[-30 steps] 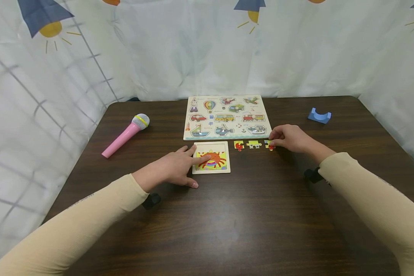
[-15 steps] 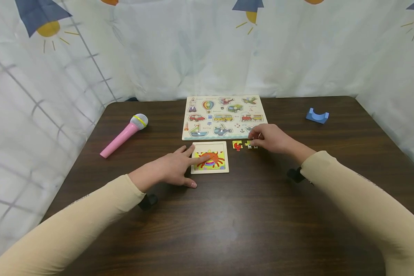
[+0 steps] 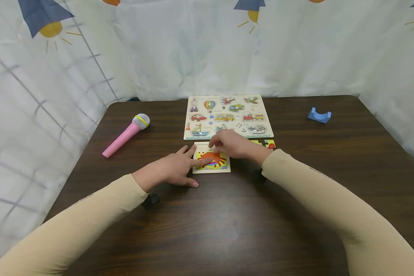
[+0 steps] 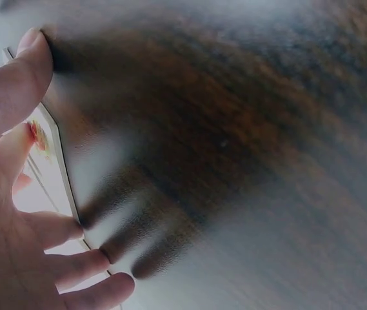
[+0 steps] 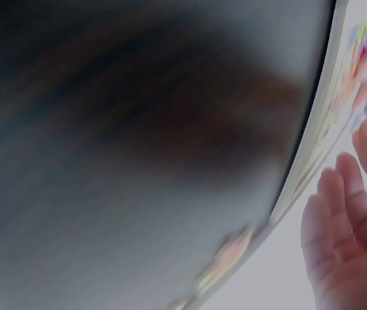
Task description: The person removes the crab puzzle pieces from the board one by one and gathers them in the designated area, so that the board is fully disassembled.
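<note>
A small wooden crab jigsaw [image 3: 220, 166] lies on the dark table, its upper strip bare of pieces. My left hand [image 3: 176, 168] is spread at its left side, the straight index finger resting on the crab picture. In the left wrist view, other fingertips come down by the frame edge [image 4: 62, 158]. Over the jigsaw's top is my right hand [image 3: 232, 144], fingers slightly bent. The right wrist view shows its thumb apart from the fingers [image 5: 347, 213] and nothing visibly held. Loose jigsaw pieces [image 3: 270, 144] lie to the right, partly hidden by this hand; a reddish one [image 5: 227, 259] shows blurred.
Behind the jigsaw is a large vehicle peg puzzle board [image 3: 241, 111]. A pink toy microphone [image 3: 125, 135] lies at the left, and a blue arched block [image 3: 319, 115] at the back right. White curtains [image 3: 214, 53] hang around the table.
My right hand has moved left from the rightmost loose piece, past the other pieces, to the top of the jigsaw. That rightmost piece is uncovered now. My left hand stays in place.
</note>
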### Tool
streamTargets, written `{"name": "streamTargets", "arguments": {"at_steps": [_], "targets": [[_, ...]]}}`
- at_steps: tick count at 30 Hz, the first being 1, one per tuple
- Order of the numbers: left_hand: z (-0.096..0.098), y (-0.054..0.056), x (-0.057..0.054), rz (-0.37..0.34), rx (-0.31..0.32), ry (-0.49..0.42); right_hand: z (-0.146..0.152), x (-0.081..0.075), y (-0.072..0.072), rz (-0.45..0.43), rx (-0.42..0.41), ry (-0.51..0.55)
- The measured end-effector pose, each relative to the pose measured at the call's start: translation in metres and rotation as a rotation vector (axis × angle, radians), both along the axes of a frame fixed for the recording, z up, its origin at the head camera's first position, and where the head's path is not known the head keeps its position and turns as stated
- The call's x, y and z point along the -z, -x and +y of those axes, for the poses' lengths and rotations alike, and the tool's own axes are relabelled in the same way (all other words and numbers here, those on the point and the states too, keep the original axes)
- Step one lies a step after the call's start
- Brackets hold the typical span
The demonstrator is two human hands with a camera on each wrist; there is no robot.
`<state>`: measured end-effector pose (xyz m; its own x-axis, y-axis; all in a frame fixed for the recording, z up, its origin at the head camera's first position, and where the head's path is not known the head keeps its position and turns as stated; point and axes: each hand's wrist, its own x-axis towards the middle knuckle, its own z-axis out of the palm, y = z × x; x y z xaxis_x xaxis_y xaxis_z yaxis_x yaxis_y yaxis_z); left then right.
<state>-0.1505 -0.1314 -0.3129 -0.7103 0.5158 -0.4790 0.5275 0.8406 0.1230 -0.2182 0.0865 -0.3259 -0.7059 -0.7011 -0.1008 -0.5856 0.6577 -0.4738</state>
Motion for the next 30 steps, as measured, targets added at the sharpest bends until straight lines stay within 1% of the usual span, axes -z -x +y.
{"name": "streamTargets", "arguments": {"at_steps": [4, 8, 17, 21, 24, 30], "targets": [[0.002, 0.000, -0.001, 0.002, 0.008, 0.009, -0.016, 0.003, -0.001, -0.002, -0.041, -0.035], [0.003, 0.000, -0.001, 0.007, 0.011, 0.012, -0.021, 0.004, -0.002, 0.007, -0.040, -0.036], [0.002, 0.000, -0.001, -0.003, -0.008, 0.016, -0.027, 0.004, -0.003, -0.001, -0.043, -0.040], [0.002, 0.000, -0.001, -0.002, -0.004, 0.014, -0.030, 0.003, -0.003, -0.028, -0.027, -0.068], [0.001, 0.000, -0.001, -0.001, -0.003, 0.009, -0.031, 0.002, -0.002, -0.053, -0.013, -0.070], [0.002, 0.000, -0.002, 0.001, 0.000, 0.017, -0.030, 0.001, 0.000, -0.131, 0.027, 0.008]]}}
